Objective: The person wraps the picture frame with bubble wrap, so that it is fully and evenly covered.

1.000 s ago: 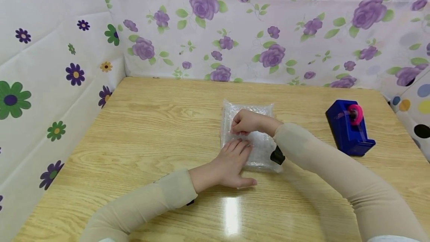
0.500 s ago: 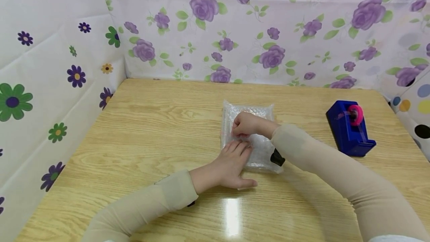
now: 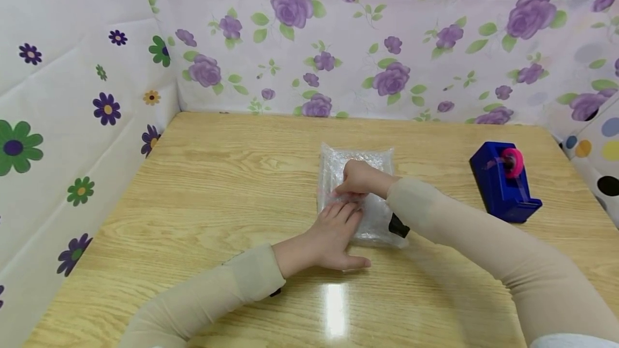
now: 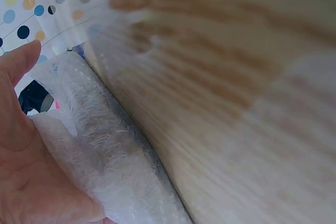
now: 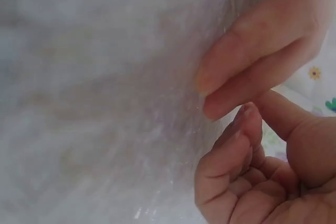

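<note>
A flat packet in clear bubble wrap (image 3: 379, 219) lies on the table. My left hand (image 3: 333, 238) rests on its near left part, fingers straight and thumb out to the side. Just beyond those fingertips, my right hand (image 3: 360, 176) touches the wrap from above, its fingers curled. A faint pinkish streak (image 3: 357, 196) shows on the wrap below the right hand. In the right wrist view, the right hand (image 5: 252, 182) has curled fingers with nothing visible in them, beside the left fingers (image 5: 262, 40). The left wrist view shows the packet's puffy edge (image 4: 110, 145) against the left palm.
A blue tape dispenser (image 3: 503, 192) with a pink roll (image 3: 512, 162) stands on the right of the wood-grain table (image 3: 232, 176). A black wrist camera (image 3: 398, 226) hangs under the right sleeve. Flowered sheets (image 3: 295, 52) border the back and left.
My right hand's wrist has risen and shifted slightly right, and its fingertips now reach down-left toward the left fingers. The left hand, packet and dispenser stay put.
</note>
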### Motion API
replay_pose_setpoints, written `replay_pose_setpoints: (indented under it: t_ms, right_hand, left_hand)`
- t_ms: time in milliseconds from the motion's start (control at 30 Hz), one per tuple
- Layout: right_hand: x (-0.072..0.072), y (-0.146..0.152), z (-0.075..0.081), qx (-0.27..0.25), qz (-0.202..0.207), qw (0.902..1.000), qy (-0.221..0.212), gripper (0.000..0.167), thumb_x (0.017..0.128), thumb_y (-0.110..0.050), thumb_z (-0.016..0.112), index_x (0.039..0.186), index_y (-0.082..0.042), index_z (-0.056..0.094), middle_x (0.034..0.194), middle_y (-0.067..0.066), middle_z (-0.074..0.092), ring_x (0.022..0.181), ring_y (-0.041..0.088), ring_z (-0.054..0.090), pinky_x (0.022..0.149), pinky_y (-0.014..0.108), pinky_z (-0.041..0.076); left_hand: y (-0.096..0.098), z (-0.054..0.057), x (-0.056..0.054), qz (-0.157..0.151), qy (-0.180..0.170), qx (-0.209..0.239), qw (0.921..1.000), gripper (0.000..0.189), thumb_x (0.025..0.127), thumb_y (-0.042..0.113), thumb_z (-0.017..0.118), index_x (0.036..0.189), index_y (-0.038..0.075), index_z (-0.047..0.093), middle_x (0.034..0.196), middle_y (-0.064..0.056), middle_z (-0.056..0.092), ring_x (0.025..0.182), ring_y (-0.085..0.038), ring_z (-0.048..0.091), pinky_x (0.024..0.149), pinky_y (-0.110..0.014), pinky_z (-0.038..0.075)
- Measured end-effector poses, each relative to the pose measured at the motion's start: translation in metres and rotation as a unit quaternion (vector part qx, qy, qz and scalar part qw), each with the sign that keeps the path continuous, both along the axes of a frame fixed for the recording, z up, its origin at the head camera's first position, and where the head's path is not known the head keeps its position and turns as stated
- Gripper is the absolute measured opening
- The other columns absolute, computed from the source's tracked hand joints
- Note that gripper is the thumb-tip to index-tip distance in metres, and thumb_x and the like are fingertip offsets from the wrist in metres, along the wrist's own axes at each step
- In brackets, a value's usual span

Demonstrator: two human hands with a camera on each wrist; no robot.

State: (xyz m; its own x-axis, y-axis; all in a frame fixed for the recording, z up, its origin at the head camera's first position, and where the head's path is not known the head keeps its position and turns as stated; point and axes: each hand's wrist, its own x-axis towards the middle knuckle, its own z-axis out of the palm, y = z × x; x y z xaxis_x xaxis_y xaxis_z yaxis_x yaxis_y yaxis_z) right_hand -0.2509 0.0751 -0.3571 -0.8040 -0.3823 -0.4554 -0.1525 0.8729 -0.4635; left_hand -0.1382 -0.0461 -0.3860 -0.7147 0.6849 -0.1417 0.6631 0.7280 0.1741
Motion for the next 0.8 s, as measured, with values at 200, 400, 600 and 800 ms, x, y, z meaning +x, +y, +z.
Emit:
replay_pose_setpoints:
  t_ms: [200, 400, 600, 800]
  right_hand:
    - [-0.001, 0.003, 0.000, 0.005, -0.026, 0.9996, -0.012, 0.038, 0.080, -0.028, 0.076, 0.057, -0.008, 0.055, 0.048, -0.001, 0.054, 0.041, 0.008, 0.051, 0.042, 0.020, 0.047]
    - [-0.001, 0.010, 0.002, 0.005, -0.036, 0.9992, -0.017, 0.031, 0.080, -0.023, 0.076, 0.060, -0.006, 0.059, 0.052, 0.000, 0.058, 0.044, 0.009, 0.054, 0.047, 0.022, 0.051]
    - [-0.001, 0.018, 0.000, -0.010, -0.034, 0.9993, -0.014, 0.029, 0.080, -0.022, 0.076, 0.061, -0.005, 0.061, 0.053, 0.001, 0.059, 0.046, 0.009, 0.054, 0.048, 0.022, 0.051]
    - [0.001, 0.024, -0.003, -0.015, -0.032, 0.9993, -0.011, 0.028, 0.079, -0.021, 0.076, 0.062, -0.007, 0.060, 0.055, 0.000, 0.059, 0.048, 0.009, 0.053, 0.048, 0.021, 0.048]
  left_hand:
    - [0.000, -0.001, -0.001, -0.002, 0.004, 0.000, 1.0000, 0.090, 0.081, 0.065, 0.057, 0.144, 0.005, 0.034, 0.150, -0.013, 0.030, 0.140, -0.029, 0.025, 0.116, -0.044, 0.024]
    - [-0.001, 0.000, -0.002, -0.001, -0.004, -0.003, 1.0000, 0.093, 0.082, 0.066, 0.055, 0.147, 0.005, 0.029, 0.153, -0.014, 0.026, 0.141, -0.029, 0.024, 0.116, -0.045, 0.023]
    - [-0.002, 0.002, -0.002, 0.000, 0.001, -0.004, 1.0000, 0.093, 0.081, 0.066, 0.056, 0.146, 0.005, 0.030, 0.153, -0.012, 0.026, 0.141, -0.028, 0.025, 0.116, -0.045, 0.023]
    - [-0.002, 0.002, -0.001, -0.004, -0.006, 0.001, 1.0000, 0.092, 0.082, 0.066, 0.056, 0.147, 0.005, 0.030, 0.154, -0.011, 0.026, 0.142, -0.028, 0.024, 0.116, -0.045, 0.023]
